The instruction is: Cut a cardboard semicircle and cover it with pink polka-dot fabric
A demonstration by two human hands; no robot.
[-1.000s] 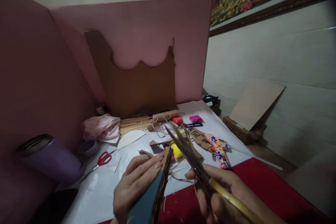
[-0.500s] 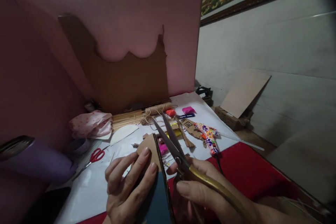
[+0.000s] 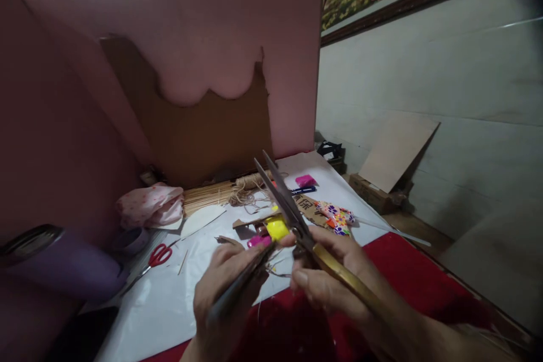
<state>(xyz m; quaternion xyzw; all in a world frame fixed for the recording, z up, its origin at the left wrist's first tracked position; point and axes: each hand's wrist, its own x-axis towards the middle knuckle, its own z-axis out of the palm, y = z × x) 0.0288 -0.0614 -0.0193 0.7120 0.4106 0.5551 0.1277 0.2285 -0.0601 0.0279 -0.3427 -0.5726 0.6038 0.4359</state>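
Observation:
My right hand is closed round the gold handles of a large pair of scissors. Their dark blades point up and away, slightly parted, with nothing visible between them. My left hand grips a piece of cardboard, now turned nearly edge-on and blurred. The cardboard's far end comes close to my right fingertips; whether they touch I cannot tell. Just beyond the hands lie a yellow packet, a pink packet and cardboard scraps.
Red-handled scissors lie at left near a purple cylinder. Bamboo sticks, twine and a patterned glue gun lie farther back. A large cut cardboard sheet leans on the pink panel. Red cloth covers the near right.
My left hand has turned the cardboard from face-up to nearly edge-on and moved slightly right. The scissors have shifted up and right, their blades closer together.

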